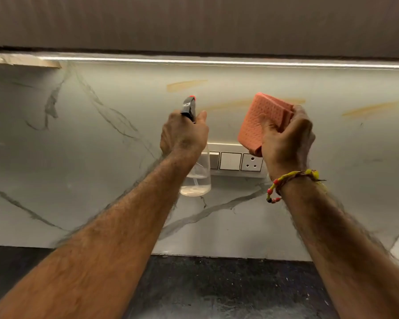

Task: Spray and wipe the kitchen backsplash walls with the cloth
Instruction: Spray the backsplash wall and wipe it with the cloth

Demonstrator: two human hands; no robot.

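Backsplash [78, 157] faces left fingers [182, 132] gripping bottle [197, 178], right fingers [302, 125] pinching cloth [260, 120].

One spray bottle [195, 178], one folded cloth [260, 122], two hands, three orange smears, one socket [252, 162]

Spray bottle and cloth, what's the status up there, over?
Left hand grips spray bottle, nozzle toward backsplash. Right hand holds folded cloth, off the wall. Orange streaks unwiped. Switch panel sits right behind both hands.
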